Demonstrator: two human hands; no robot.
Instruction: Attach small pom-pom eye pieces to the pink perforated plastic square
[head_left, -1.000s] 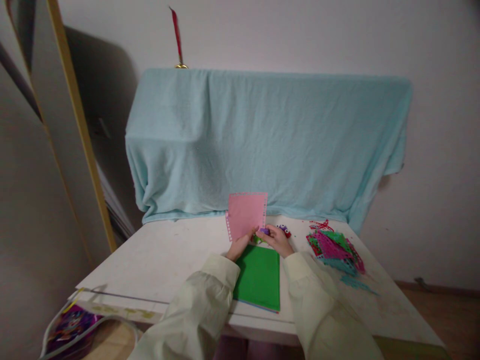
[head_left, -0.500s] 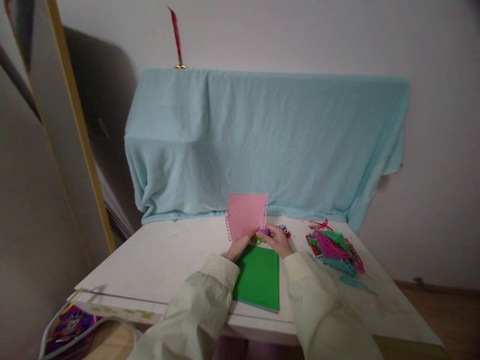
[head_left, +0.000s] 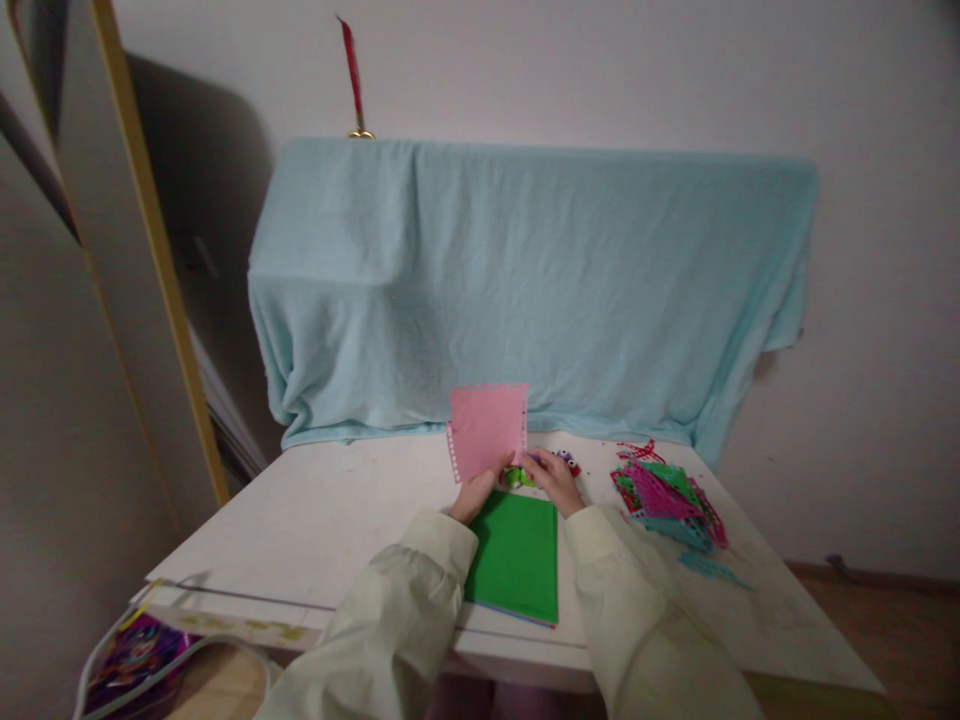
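Observation:
A pink sheet of paper, with rows of small punched holes along its edges, is held up above the table. My left hand pinches its lower edge, thumb in front. At the sheet's lower right corner, my right hand is closed round a small purple hole punch, mostly hidden by the fingers. Below both hands lies a stack of coloured sheets with a green sheet on top. Small green pieces and a purple-and-red item with white eye-like spots sit just behind the hands.
On the right of the white table is a heap of perforated pink, green, red and blue sheets. A light-blue cloth hangs behind. At the lower left are a purple packet and a white tube-like frame.
The pink sheet has shifted slightly left relative to my right hand. The purple punch shows less now, more covered by my right fingers.

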